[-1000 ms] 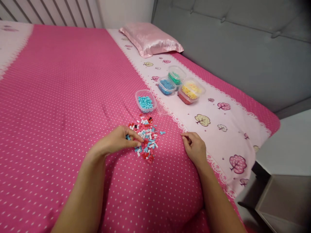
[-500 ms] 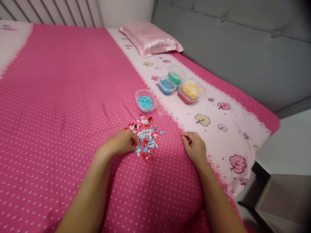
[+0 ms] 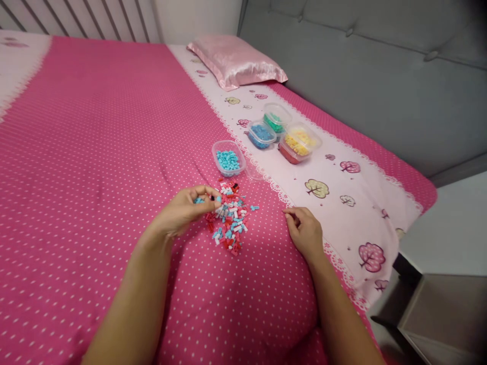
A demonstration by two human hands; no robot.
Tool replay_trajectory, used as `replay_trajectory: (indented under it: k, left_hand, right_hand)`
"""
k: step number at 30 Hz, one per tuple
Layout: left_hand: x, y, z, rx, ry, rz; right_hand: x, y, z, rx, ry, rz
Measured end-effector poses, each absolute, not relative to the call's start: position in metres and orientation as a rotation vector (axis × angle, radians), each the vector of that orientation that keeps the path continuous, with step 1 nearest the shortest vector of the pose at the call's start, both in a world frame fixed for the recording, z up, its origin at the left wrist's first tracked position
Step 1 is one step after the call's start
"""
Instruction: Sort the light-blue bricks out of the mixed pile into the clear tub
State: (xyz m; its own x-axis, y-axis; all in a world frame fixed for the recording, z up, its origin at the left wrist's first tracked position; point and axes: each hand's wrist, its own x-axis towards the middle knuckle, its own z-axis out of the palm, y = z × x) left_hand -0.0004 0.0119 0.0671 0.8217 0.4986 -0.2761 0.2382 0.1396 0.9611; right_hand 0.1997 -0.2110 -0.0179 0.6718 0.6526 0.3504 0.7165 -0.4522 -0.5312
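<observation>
Over a pile of small toy bricks (image 3: pixel 232 218) in red, white, pink and light blue, my left hand (image 3: pixel 186 208) pinches a light blue brick (image 3: pixel 218 199) between thumb and fingertip. More light blue bricks (image 3: pixel 198 201) show at its curled fingers. My right hand (image 3: pixel 305 233) rests on the bed to the right of the pile, fingers loosely curled closed, and I see nothing in it. Just beyond the pile stands an open clear tub (image 3: pixel 228 158) partly filled with light blue bricks. A lone light blue brick (image 3: pixel 254 208) lies at the pile's right side.
Farther back are clear tubs of blue (image 3: pixel 262 136), green (image 3: pixel 277 121) and yellow pieces (image 3: pixel 299 142), with a red-filled tub (image 3: pixel 289 153) under the yellow one. A transparent lid (image 3: pixel 254 172) lies beside the open tub. A pink pillow (image 3: pixel 236 61) lies near the grey headboard (image 3: pixel 342 71).
My left hand has lifted from the pile's left edge and moved up and slightly forward, now with a light blue brick at its fingertips. My right hand has stayed put.
</observation>
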Motion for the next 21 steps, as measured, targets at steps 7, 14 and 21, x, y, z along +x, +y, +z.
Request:
replay_trajectory:
  k: [7, 14, 21]
  left_hand:
    - [0.000, 0.017, 0.072, 0.790, 0.614, 0.324]
    - [0.000, 0.019, 0.074, 0.765, 0.684, 0.337]
    - [0.001, 0.015, 0.062, 1.613, 0.707, 0.129]
  right_hand:
    - [0.200, -0.211, -0.018, -2.219, -1.058, -0.131]
    - [0.200, -0.211, -0.018, -2.232, -1.052, -0.125]
    - [0.200, -0.212, -0.019, -2.231, -1.050, -0.114]
